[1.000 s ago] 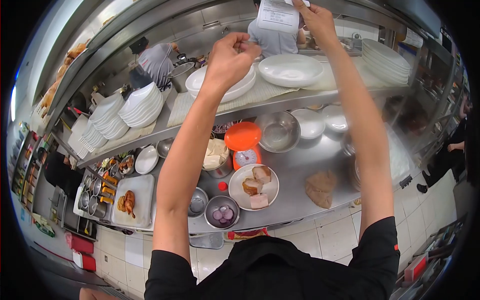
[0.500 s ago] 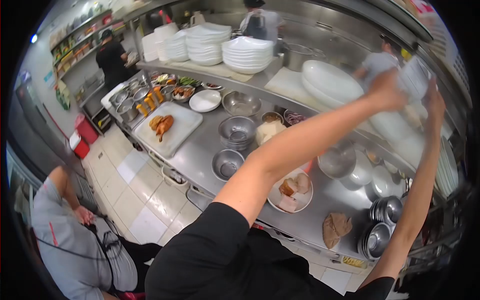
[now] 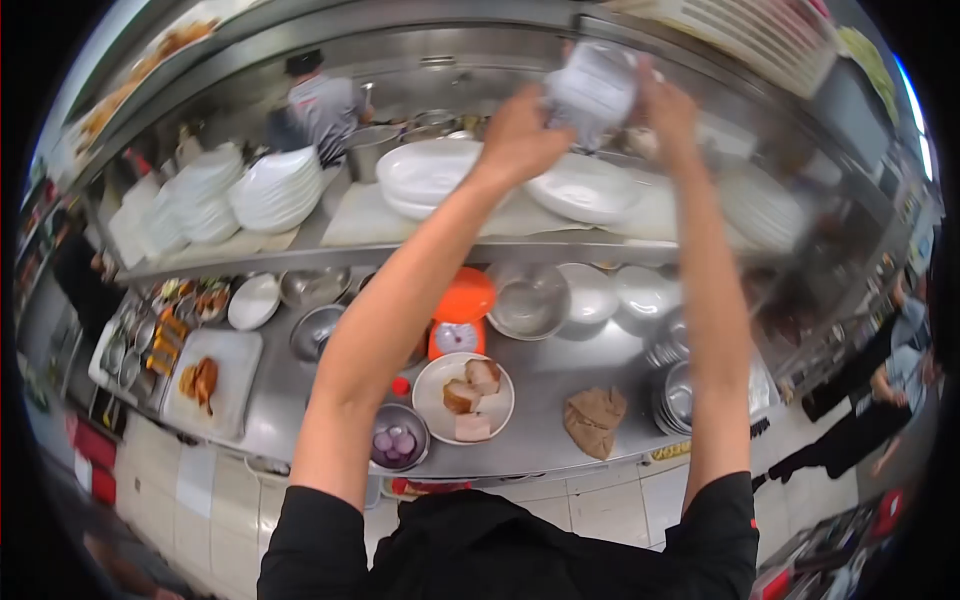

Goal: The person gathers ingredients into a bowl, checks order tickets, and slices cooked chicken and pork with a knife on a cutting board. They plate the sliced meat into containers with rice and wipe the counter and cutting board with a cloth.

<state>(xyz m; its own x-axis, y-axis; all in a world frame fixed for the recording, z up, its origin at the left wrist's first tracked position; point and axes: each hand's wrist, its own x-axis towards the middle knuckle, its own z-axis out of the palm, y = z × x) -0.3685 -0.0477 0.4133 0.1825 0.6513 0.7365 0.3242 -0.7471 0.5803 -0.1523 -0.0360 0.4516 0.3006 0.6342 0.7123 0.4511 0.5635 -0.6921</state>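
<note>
I log, upper centre of the frame: one paper (image 3: pixel 597 85), pale, print too blurred to read, raised between two bare hands above the steel shelf (image 3: pixel 570 250). Step in hand, by my judgement: handling the paper at height; a next move seems to call for a sure hold on its edge, wrists clear of the dishes. Left hand (image 3: pixel 525 140): fingers bent and narrow, at the paper's lower-left side; whether they pinch it I cannot tell. Right hand (image 3: pixel 668 105): at the paper's right edge, blurred; its grip I cannot tell either. Arms, two, reaching up from the lower frame: left forearm slanting rightward, right arm nearly upright. Below the hands: one oval dish (image 3: pixel 585 190), white. Centre, on the counter: orange scale (image 3: pixel 462 316); plate (image 3: pixel 425 402) bearing meat (image 3: pixel 462 397).
</note>
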